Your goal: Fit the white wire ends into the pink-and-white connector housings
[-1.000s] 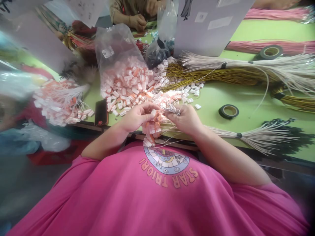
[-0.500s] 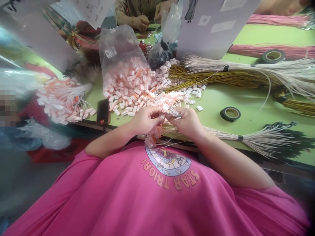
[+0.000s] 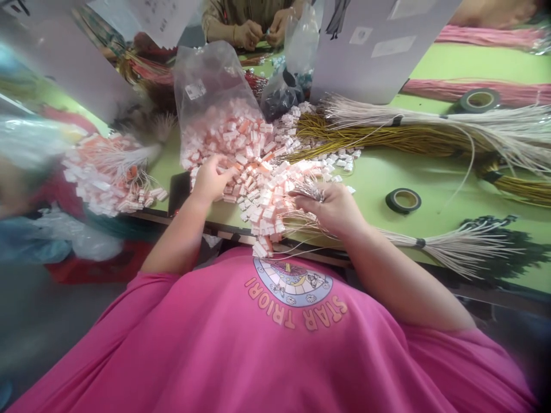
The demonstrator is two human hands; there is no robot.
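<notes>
My right hand [image 3: 338, 209] is closed around a bundle of thin white wires [image 3: 310, 189], whose bare silvery ends stick out past the thumb. Beneath and beside that bundle, white connector housings [image 3: 269, 215] on wires hang over the table edge toward my shirt. My left hand [image 3: 212, 180] is at the near left side of a big heap of loose white and pinkish connector housings [image 3: 241, 143]. Its thumb and forefinger are apart at the heap, and I make out no housing between them. A clear plastic bag [image 3: 210, 74] lies over the back of the heap.
Left of my left hand lies a dark phone [image 3: 177, 192], with more wired connectors [image 3: 114, 178] beyond. To the right are a black tape roll [image 3: 403, 201], yellow wires [image 3: 379, 137] and white wire bundles [image 3: 430, 117]. Across the table, a co-worker's hands [image 3: 262, 34] work.
My left hand has left the wire bundle and moved left and forward to the connector heap. My right hand still grips the wires, slightly further right.
</notes>
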